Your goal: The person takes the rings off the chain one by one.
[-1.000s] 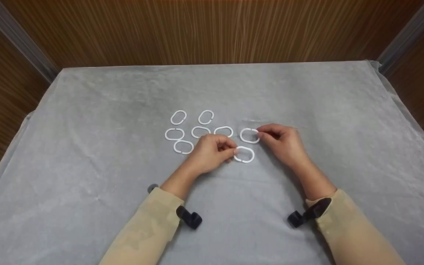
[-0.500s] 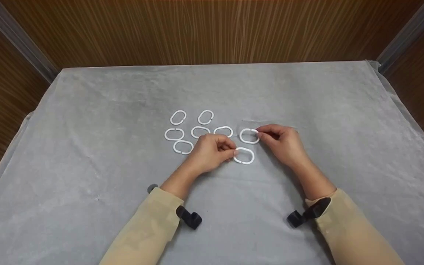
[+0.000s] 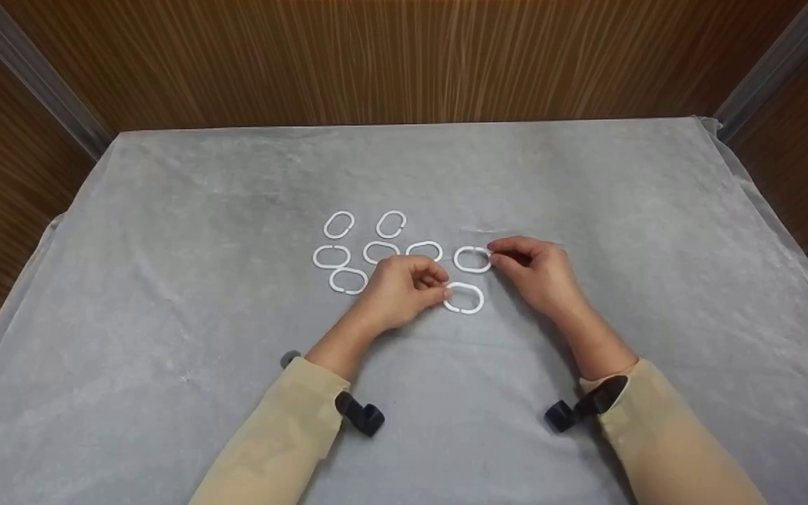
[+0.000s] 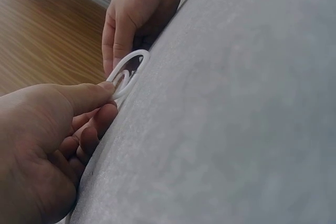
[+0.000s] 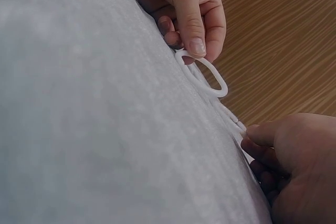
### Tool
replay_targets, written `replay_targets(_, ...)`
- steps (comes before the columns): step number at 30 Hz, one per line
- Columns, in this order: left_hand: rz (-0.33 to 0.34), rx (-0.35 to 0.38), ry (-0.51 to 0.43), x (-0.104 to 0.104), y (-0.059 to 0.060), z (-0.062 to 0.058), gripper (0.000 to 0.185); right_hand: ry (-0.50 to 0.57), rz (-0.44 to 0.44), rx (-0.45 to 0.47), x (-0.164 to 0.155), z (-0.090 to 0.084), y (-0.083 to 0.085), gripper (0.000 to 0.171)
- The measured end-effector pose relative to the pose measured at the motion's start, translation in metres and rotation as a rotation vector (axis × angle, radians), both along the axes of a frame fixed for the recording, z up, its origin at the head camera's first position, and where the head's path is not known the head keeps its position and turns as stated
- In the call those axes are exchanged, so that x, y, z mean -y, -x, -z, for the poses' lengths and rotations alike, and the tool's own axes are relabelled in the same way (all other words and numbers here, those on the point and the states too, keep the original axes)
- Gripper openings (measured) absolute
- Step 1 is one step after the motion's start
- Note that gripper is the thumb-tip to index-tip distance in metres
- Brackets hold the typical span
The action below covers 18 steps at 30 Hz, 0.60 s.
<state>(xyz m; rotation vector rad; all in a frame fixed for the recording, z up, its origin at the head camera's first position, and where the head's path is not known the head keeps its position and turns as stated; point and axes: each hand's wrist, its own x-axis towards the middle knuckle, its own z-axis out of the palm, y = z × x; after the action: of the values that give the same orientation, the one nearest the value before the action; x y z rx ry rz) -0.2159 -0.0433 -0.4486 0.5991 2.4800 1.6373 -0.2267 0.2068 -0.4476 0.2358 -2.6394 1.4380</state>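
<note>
Thumb and fingers of my left hand [image 3: 404, 291] pinch the left end of a white oval curtain ring [image 3: 481, 299], which has a small gap on its near side. In the left wrist view this ring [image 4: 145, 57] is tilted up from the cloth. Slightly farther back, my right hand [image 3: 544, 277] pinches the right end of a second white curtain ring [image 3: 473, 271]. That ring's gap faces the far side, close to the right fingertips. The two rings are near each other but apart in the head view. In the right wrist view, the right hand's ring is mostly hidden.
Several more white rings lie left of and behind the left hand, among them a far-left ring [image 3: 327, 230], a far ring [image 3: 380, 228] and a near ring [image 3: 334, 284]. Grey cloth [image 3: 200, 294] covers the table. A wood-grain panel [image 3: 404, 63] stands behind it.
The right hand's ring has shifted very slightly left. The left hand's ring has come down a little toward the near side. Both hands stay almost still.
</note>
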Motion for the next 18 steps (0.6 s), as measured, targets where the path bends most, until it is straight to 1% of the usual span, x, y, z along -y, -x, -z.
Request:
replay_targets(3,-0.006,-0.010,0.005,0.001,0.001,0.001,0.013,0.006,0.004,-0.002,0.001,0.001,0.002,0.018)
replay_targets(8,-0.019,-0.005,-0.007,0.003,0.002,0.003,0.016,0.018,0.014,-0.011,0.003,0.003,0.005,0.020)
replay_targets(13,-0.029,0.035,-0.054,0.000,0.002,0.005,0.017,0.042,0.057,0.000,0.001,0.003,0.003,0.020)
replay_targets(16,-0.019,0.051,-0.078,-0.003,0.002,0.001,0.018,0.057,0.091,0.010,-0.001,-0.003,-0.001,0.022)
replay_targets(18,-0.023,0.034,-0.073,-0.003,0.002,-0.005,0.018,0.042,0.091,0.001,0.000,-0.010,-0.003,0.025)
